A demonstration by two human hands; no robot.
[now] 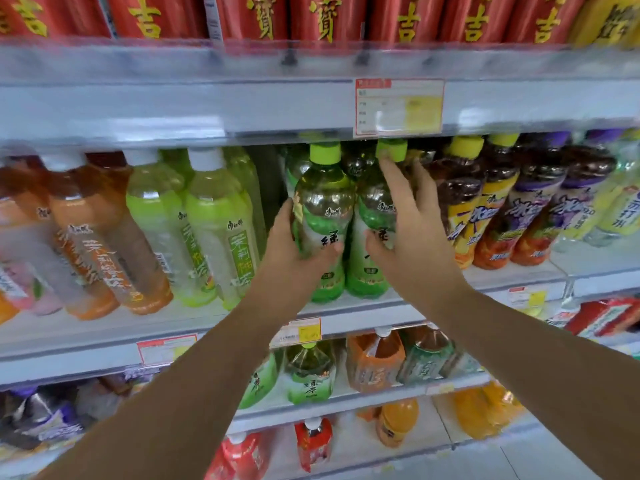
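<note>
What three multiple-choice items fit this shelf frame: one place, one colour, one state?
1. Where does the green tea bottle gripped by the left hand stand?
A. On the top shelf
B. On the middle shelf, just left of the second green bottle
C. On the floor

2. What colour is its cap?
A. White
B. Purple
C. Light green

3. How is the right hand?
A. Fingers fairly straight, laid against the second green bottle
B. Clenched round an orange bottle
C. Hanging clear of the shelves

Key: 1 B, the two bottles stand side by side on that shelf; 2 C, the cap shows light green just under the shelf edge above; 3 A, its fingers reach up the bottle toward the cap, with the thumb on the label.
</note>
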